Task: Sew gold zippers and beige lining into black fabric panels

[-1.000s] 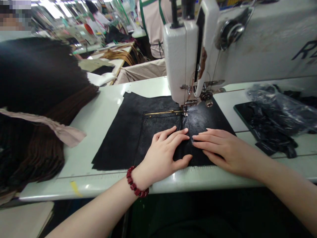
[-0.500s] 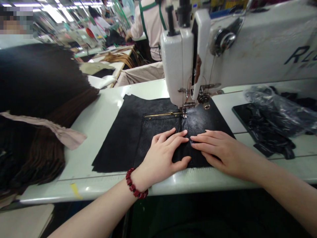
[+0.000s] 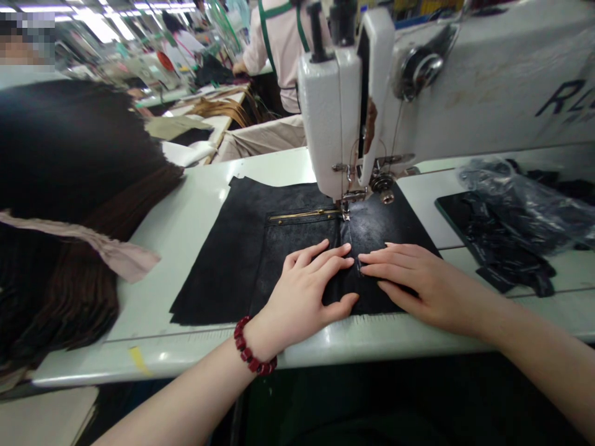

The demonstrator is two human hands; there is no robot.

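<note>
A black leather panel (image 3: 218, 248) lies flat on the sewing table, with a brass zipper (image 3: 297, 215) set into it. My left hand (image 3: 309, 288) rests on the panel below the zipper, palm down, fingers stretched and thumb apart. To its right my right hand (image 3: 409, 282) lies flat on the same panel, fingertips pointing left towards a dark seam between the hands. Neither hand grips anything. The presser foot (image 3: 345, 214) of the white sewing machine (image 3: 328, 124) stands on the leather at the zipper's right end. A red beaded bracelet (image 3: 251, 350) circles my left wrist.
A tall stack of dark leather pieces (image 3: 69, 155) fills the left side, with a pale cloth strip (image 3: 102, 244) across it. At right, clear plastic wrap (image 3: 525, 198) and small black pieces (image 3: 515, 263) lie on a dark plate. Another person (image 3: 279, 56) works beyond the table.
The view has shifted very slightly. Both hands keep almost the same place on the leather, and the panel shows no clear movement under the presser foot.
</note>
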